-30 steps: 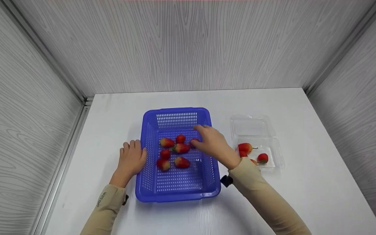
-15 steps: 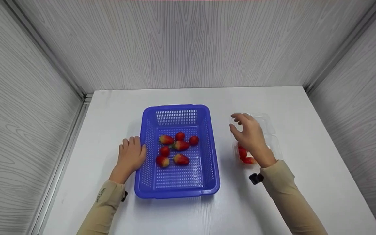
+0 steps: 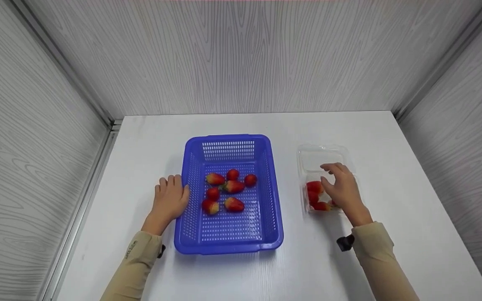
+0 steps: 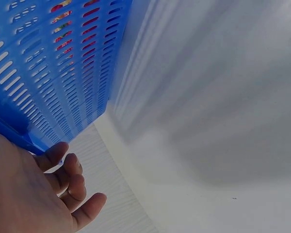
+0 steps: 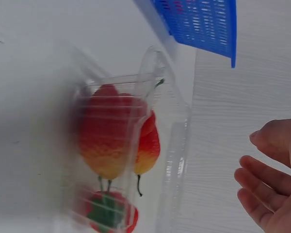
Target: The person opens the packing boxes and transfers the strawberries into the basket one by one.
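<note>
A blue plastic basket holds several red fruits, some with yellow ends, such as the fruit nearest the front. My left hand rests at the basket's left rim with its thumb at the edge. In the left wrist view, the loosely bent fingers sit beside the slotted wall. My right hand hovers over a clear plastic box, thumb and fingers apart and nothing between them. Inside the box lie red-and-yellow fruits with thin stems and a red fruit with a green cap; the hand partly covers them.
The box's clear lid is folded back away from me. Everything stands on a white table, with grey wood-grain walls at the back and both sides. A strip of table separates basket and box.
My right hand has moved right from the fruit at the basket's right side to over the clear box. That fruit now lies uncovered in the basket. My left hand has stayed at the rim.
</note>
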A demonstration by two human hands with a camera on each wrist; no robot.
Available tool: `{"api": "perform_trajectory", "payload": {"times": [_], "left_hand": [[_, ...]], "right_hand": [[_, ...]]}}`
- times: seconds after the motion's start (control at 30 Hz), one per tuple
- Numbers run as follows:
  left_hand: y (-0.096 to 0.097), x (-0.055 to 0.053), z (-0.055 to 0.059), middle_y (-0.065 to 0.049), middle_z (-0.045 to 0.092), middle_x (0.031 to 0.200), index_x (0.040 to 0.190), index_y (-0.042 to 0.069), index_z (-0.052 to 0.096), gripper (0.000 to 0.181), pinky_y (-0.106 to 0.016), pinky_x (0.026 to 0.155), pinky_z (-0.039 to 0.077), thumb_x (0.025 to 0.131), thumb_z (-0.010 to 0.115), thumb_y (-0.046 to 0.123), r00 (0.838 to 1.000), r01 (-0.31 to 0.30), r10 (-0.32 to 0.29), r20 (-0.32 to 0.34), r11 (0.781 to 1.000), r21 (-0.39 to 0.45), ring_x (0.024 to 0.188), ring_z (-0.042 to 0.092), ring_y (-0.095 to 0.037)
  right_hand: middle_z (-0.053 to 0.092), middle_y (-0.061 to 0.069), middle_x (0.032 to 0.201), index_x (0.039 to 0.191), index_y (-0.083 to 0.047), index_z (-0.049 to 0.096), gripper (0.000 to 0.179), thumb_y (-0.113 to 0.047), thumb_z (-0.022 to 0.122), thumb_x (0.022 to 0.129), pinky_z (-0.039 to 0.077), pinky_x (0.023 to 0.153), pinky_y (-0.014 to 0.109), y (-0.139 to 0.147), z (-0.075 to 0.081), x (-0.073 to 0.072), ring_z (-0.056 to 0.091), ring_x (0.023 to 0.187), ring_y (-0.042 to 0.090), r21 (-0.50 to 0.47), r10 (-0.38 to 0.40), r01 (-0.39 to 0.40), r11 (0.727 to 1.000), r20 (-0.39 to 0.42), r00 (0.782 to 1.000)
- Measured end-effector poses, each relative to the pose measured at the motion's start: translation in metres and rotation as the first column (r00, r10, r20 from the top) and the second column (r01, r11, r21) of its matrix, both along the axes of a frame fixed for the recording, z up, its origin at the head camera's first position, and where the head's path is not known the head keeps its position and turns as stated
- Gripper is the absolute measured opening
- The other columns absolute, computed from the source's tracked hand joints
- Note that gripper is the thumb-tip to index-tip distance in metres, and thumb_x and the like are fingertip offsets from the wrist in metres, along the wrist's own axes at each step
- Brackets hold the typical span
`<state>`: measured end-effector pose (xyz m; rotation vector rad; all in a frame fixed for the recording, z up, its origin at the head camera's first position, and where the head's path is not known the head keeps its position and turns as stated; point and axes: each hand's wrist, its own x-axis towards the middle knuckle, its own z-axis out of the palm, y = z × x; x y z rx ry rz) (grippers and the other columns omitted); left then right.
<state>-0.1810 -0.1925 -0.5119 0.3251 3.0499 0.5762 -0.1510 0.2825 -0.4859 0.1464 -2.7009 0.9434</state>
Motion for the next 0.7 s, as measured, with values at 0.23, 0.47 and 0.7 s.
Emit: {"api": "perform_trajectory", "payload": {"times": [0.23,0.47,0.7], "left_hand": [[0.001,0.003,-0.002,-0.022,0.048,0.1,0.11,-0.006,0.046,0.033,-0.052,0.079,0.033,0.101,0.04,0.025,1.0,-0.007,0.007,0.003,1.0,0.008,0.092,0.04,-0.04],[0.002,0.0,0.003,-0.022,0.047,0.102,0.113,-0.007,0.046,0.035,-0.053,0.08,0.032,0.102,0.04,0.026,1.0,-0.007,0.007,0.015,1.0,0.004,0.095,0.039,-0.04],[0.001,-0.002,0.001,-0.022,0.047,0.102,0.114,-0.007,0.046,0.036,-0.054,0.081,0.032,0.102,0.039,0.026,1.0,-0.009,0.009,0.025,1.0,-0.008,0.095,0.039,-0.04]], "right_hand": [[0.063,0.021,0.111,0.114,0.003,0.067,0.03,0.002,0.071,0.085,0.046,0.088,0.053,0.013,-0.029,0.002,0.057,0.101,0.038,0.007,0.014,-0.014,1.0,0.062,0.998],[0.061,0.023,0.117,0.118,0.003,0.067,0.031,0.004,0.066,0.087,0.042,0.099,0.055,0.014,-0.043,0.0,0.053,0.112,0.04,0.004,0.036,-0.037,0.999,0.156,0.987],[0.057,0.023,0.122,0.123,0.0,0.066,0.042,0.008,0.062,0.082,0.042,0.099,0.056,0.014,-0.054,0.001,0.051,0.114,0.04,0.008,0.028,-0.032,0.999,0.289,0.957]]}}
